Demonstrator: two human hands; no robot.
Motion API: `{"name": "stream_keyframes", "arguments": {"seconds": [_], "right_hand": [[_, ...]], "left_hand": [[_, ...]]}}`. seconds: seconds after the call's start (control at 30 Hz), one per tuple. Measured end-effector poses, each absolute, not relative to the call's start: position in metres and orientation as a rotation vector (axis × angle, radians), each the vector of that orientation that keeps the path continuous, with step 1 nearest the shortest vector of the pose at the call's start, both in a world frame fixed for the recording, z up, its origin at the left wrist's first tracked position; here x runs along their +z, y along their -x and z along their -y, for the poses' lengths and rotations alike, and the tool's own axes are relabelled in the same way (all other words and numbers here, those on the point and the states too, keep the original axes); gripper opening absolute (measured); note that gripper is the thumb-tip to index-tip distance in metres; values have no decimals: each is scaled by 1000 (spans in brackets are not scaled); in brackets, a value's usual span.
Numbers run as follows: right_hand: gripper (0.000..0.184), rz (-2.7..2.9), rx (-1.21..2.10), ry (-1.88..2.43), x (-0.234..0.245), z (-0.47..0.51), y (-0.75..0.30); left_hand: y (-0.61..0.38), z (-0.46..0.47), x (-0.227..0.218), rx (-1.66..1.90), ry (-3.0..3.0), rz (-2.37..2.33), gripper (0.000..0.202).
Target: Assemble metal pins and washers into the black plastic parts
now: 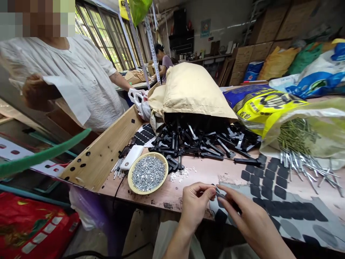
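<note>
Over the front edge of the table, my left hand (196,202) is closed in a pinch, thumb against the curled fingers. My right hand (246,212) meets it from the right, its thumb and forefinger pinched at the same spot. A small grey and dark piece (219,193) shows between the fingertips; its kind is too covered to tell. Beside the hands lie dark rounded-square pads (266,192) on a grey sheet. To the left, a yellow bowl (129,180) holds many small metal nuts or washers, with several loose ones (183,173) spilled beside it.
Black plastic parts (194,138) spill from a large paper sack (194,86). Thin metal rods (304,162) stick out of a plastic bag at right. A white power bank or phone (132,158) lies by the wooden side board (107,151). A person in white (81,79) stands left.
</note>
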State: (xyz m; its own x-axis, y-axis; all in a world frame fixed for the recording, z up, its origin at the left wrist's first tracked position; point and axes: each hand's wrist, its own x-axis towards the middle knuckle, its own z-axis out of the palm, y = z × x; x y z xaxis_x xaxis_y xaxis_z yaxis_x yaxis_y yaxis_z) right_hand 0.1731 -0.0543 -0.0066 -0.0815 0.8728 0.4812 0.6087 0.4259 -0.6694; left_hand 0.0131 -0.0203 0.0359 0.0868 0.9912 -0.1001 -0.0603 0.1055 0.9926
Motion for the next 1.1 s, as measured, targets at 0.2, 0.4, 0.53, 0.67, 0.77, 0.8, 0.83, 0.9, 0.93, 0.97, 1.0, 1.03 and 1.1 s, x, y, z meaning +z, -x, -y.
{"name": "stream_keyframes", "arguments": {"seconds": [0.2, 0.4, 0.53, 0.67, 0.77, 0.8, 0.83, 0.9, 0.93, 0.97, 1.0, 1.03, 1.1], "right_hand": [[24, 1677, 616, 1276, -11, 57, -174], [20, 1570, 731, 1314, -1, 65, -173], [26, 1505, 697, 1377, -3, 73, -192], [26, 1329, 273, 1856, -25, 87, -252], [27, 1186, -34, 2209, -41, 97, -284], [28, 1231, -27, 2217, -43, 99, -287], [27, 1335, 61, 2164, -45, 100, -287], [25, 1547, 344, 1949, -44, 101, -283], [24, 1567, 425, 1877, -43, 101, -281], [25, 1520, 417, 1883, -42, 100, -279], [27, 1424, 323, 1957, -42, 99, -279], [31, 1306, 185, 2053, -42, 99, -280], [34, 1236, 50, 2132, -43, 99, -280]], "left_hand": [[-12, 19, 31, 1063, -1107, -1157, 27], [-14, 17, 25, 1012, -1201, -1181, 27], [-15, 12, 20, 908, -1187, -1178, 39], [-2, 0, 16, 974, -1149, -1296, 63], [11, -9, 12, 1040, -1165, -1412, 58], [15, -11, 10, 1054, -1184, -1436, 55], [18, -12, 8, 1060, -1207, -1449, 52], [22, -12, 5, 1064, -1257, -1454, 48], [23, -11, 3, 1064, -1283, -1450, 45], [24, -10, 2, 1068, -1305, -1442, 43], [24, -10, 1, 1074, -1322, -1434, 40], [25, -9, 0, 1083, -1331, -1427, 38], [26, -9, -1, 1090, -1341, -1423, 36]]}}
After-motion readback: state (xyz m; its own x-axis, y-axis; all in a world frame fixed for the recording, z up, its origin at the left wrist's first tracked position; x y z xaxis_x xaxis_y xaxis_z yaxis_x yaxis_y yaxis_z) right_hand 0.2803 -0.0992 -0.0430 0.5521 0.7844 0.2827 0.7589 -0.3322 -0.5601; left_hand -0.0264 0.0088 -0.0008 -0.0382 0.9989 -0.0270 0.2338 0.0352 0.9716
